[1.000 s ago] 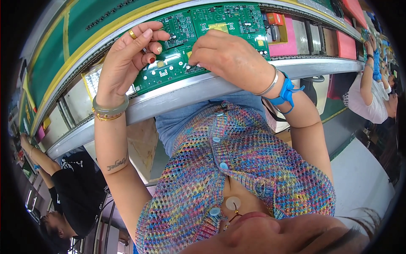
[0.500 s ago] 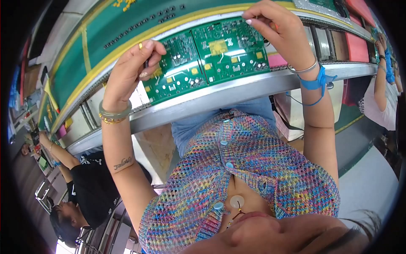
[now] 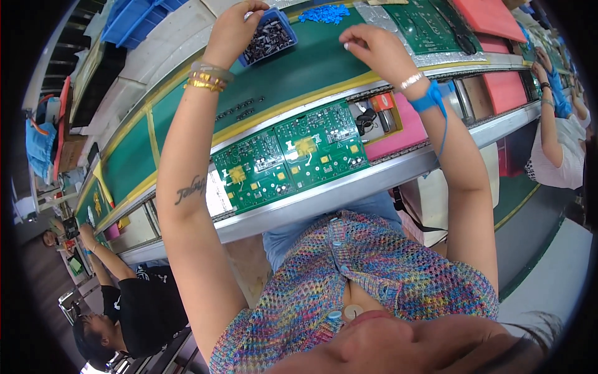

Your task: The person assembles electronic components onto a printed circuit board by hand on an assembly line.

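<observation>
My left hand (image 3: 238, 28) is raised at the top of the view, over the left rim of a blue bin (image 3: 290, 42) full of small dark cylindrical parts (image 3: 269, 38). Its fingers curl toward the thumb; whatever may lie between them is hidden. To the right, my right hand (image 3: 374, 51) hovers over the green work surface, near a pile of small blue parts (image 3: 325, 14). Its fingers are bent, with thumb and forefinger slightly apart and nothing visible between them. Below both hands, a green circuit board of two joined panels (image 3: 324, 149) lies on the conveyor rails, touched by neither.
Rows of small black parts (image 3: 240, 109) lie on the green mat (image 3: 299, 71). Another circuit board (image 3: 420, 28) sits at the far right by pink foam (image 3: 492, 19). The metal rail (image 3: 293, 209) runs in front of me. Co-workers are at both sides.
Both hands have left the circuit board and moved up and away, the left to the blue bin, the right toward the blue parts. The view has shifted, showing more of the far side.
</observation>
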Motion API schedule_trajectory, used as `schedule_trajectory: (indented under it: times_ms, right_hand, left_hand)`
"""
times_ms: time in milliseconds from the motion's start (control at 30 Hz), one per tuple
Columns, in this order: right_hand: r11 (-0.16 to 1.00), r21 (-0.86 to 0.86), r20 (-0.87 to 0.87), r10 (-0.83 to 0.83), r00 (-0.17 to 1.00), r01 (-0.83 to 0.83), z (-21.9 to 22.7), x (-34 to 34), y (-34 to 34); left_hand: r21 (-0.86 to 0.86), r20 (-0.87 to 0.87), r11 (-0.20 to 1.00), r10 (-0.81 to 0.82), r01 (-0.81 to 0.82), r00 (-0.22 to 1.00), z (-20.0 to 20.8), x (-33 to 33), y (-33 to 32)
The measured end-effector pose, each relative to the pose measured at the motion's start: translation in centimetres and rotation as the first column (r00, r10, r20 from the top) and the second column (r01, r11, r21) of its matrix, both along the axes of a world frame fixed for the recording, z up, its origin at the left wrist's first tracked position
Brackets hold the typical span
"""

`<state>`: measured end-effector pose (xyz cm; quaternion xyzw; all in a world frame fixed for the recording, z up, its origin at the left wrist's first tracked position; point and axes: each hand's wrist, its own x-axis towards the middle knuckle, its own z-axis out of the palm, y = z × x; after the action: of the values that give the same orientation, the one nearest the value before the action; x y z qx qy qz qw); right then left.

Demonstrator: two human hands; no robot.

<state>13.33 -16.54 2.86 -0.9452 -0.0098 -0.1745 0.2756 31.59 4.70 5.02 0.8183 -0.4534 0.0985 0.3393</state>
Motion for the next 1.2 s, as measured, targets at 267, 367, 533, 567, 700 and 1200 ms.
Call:
schedule_trajectory:
  times_ms: [267,367,533,567,700,1200]
  right_hand:
    - [0.939,-0.254,0.166,-0.192,0.967,0.231,-1.7,7.1,-1.8]
    - [0.938,-0.286,0.124,-0.166,0.978,0.196,-1.7,7.0,-1.6]
    - [0.937,-0.302,0.159,-0.134,0.978,0.177,-1.6,6.3,-1.3]
    - [0.934,-0.307,0.154,-0.142,0.978,0.184,-1.9,6.4,-1.6]
    - [0.932,-0.333,0.144,-0.099,0.985,0.142,-1.2,5.1,-0.7]
    - [0.94,0.342,-0.262,0.072,0.962,0.023,-0.8,-6.6,8.0]
  left_hand:
    - [0.073,-0.036,0.939,0.338,-0.335,0.941,0.7,-0.4,11.0]
    - [0.171,0.038,0.94,0.294,-0.296,0.955,-1.6,-1.8,13.9]
    - [0.211,0.165,0.899,0.354,-0.383,0.921,-4.4,-2.4,14.9]
    - [0.209,0.036,0.888,0.412,-0.411,0.91,-4.8,-2.3,14.9]
    - [0.202,-0.253,0.909,0.409,-0.365,0.877,-5.6,-1.0,15.5]
    - [-0.147,-0.665,0.983,-0.015,-0.111,0.747,-2.9,-15.4,13.6]
